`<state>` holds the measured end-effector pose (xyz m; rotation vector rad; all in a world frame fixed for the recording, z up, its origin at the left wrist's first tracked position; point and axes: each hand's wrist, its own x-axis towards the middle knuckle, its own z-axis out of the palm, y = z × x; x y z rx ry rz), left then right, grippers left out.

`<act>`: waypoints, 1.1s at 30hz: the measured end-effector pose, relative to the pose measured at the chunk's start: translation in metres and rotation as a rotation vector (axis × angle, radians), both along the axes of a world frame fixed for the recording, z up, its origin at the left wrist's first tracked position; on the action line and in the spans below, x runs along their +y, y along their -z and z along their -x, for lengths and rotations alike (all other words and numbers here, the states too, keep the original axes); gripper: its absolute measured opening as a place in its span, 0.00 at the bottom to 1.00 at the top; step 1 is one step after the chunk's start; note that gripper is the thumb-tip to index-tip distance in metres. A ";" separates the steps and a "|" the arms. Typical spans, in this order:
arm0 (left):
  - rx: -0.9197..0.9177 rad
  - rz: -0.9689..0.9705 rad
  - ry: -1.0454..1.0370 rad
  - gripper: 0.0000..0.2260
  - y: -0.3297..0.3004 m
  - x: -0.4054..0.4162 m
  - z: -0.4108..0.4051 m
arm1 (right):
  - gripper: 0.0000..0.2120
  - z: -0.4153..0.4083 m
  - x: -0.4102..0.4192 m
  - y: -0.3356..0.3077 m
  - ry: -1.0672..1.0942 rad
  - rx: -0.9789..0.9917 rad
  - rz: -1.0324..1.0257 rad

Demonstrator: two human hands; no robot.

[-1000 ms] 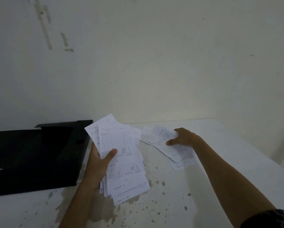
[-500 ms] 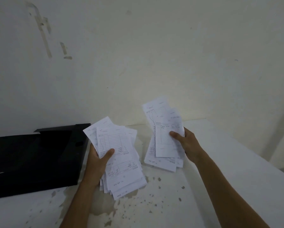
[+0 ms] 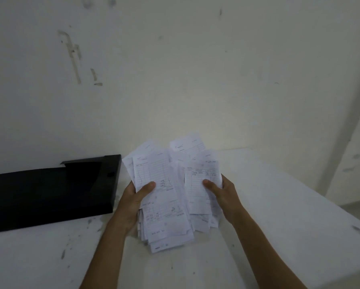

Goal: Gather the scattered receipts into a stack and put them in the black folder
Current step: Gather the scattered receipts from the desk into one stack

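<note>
folder (image 3: 49, 195): black, lies open on the table (image 3: 289, 205), left of both hands, nothing in it yet
left hand (image 3: 133, 201): thumb clamped on the bigger receipt bundle (image 3: 160, 197)
right hand (image 3: 222, 195): pinches the smaller bundle (image 3: 200, 188), which has closed in from well apart 0.5 s ago and now overlaps the left bundle
meaning: merge under way; squaring and filing remain
hidden: fingers behind paper; print blurred; folder's left end cut off
</note>
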<state>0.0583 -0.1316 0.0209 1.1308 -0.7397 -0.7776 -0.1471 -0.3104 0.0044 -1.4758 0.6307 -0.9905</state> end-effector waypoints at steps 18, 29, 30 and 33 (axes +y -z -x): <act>-0.073 0.029 -0.181 0.17 -0.028 0.022 0.044 | 0.19 -0.011 0.092 -0.037 -0.284 -0.003 0.059; -0.173 0.070 -0.252 0.18 -0.032 0.024 0.051 | 0.14 0.004 0.087 -0.033 -0.148 -0.051 0.092; -0.188 0.063 -0.234 0.17 -0.031 0.023 0.054 | 0.18 0.004 0.089 -0.033 -0.213 -0.076 0.055; -0.233 0.053 -0.180 0.13 -0.027 0.022 0.064 | 0.25 0.001 0.092 -0.028 -0.281 -0.053 0.030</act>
